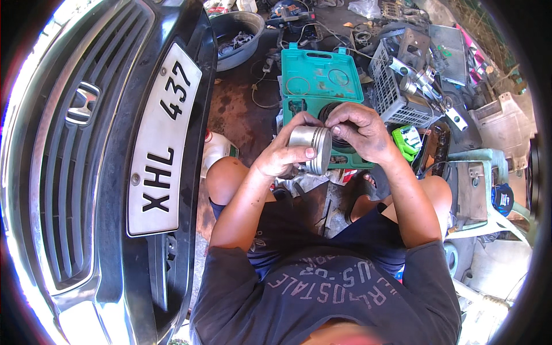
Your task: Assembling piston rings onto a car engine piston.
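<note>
My left hand (283, 153) is wrapped round a silver engine piston (303, 141), held on its side above my lap. The thumb presses on its skirt, and grooves run round the piston near its flat crown, which faces right. Close to the crown's upper edge, my right hand (364, 133) has its thumb and fingertips pinched together. Whatever lies in that pinch is too small or hidden to make out. Behind the hands lies an opened teal plastic case (321, 50), with thin rings in its lid. Round black parts (327, 110) rest in its lower half, partly covered by my right hand.
A black car front with a grille (86, 144) fills the left side. Beyond it stands a grey basin (246, 53). To the right are a grey crate (397, 95) with metal parts on top, a green-and-white package (408, 141) and a pale green plastic chair (480, 156).
</note>
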A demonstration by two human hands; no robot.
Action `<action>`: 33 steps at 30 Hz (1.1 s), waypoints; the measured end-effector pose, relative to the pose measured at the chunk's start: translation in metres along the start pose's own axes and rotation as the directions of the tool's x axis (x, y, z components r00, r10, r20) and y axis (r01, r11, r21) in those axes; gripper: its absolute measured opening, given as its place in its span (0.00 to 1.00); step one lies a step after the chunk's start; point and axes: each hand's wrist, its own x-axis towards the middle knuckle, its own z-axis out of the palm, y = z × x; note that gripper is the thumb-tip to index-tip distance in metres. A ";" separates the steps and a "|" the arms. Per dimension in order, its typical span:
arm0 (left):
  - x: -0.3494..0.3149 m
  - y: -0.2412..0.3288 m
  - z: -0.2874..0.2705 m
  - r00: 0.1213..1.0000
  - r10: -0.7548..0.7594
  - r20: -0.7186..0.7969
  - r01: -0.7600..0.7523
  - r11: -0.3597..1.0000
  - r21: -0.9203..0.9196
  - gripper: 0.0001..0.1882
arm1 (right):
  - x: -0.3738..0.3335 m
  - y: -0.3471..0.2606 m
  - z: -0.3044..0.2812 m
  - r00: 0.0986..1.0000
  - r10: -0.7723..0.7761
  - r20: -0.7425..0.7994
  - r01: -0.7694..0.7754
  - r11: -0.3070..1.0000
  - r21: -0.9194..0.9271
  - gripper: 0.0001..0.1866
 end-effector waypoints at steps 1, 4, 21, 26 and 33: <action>-0.001 0.002 0.002 0.999 -0.042 0.019 0.043 0.999 -0.029 0.37 | 0.001 -0.004 -0.003 0.997 -0.007 0.078 0.014 0.997 -0.082 0.09; -0.002 0.005 0.009 0.996 -0.085 0.026 0.087 0.992 -0.092 0.40 | 0.001 -0.019 -0.005 0.985 0.052 0.164 -0.019 0.980 -0.200 0.06; -0.002 -0.005 0.003 0.975 -0.103 0.199 0.158 0.946 -0.283 0.47 | -0.014 -0.023 0.003 0.959 0.131 0.251 -0.150 0.987 0.060 0.01; -0.003 -0.006 0.000 0.969 -0.053 0.241 0.105 0.973 -0.205 0.42 | -0.015 -0.017 0.008 0.959 0.114 0.260 -0.140 0.987 0.083 0.01; -0.004 -0.001 -0.002 0.966 -0.027 0.258 0.038 0.999 -0.037 0.40 | -0.015 -0.021 0.011 0.975 0.019 0.219 -0.013 1.000 -0.026 0.06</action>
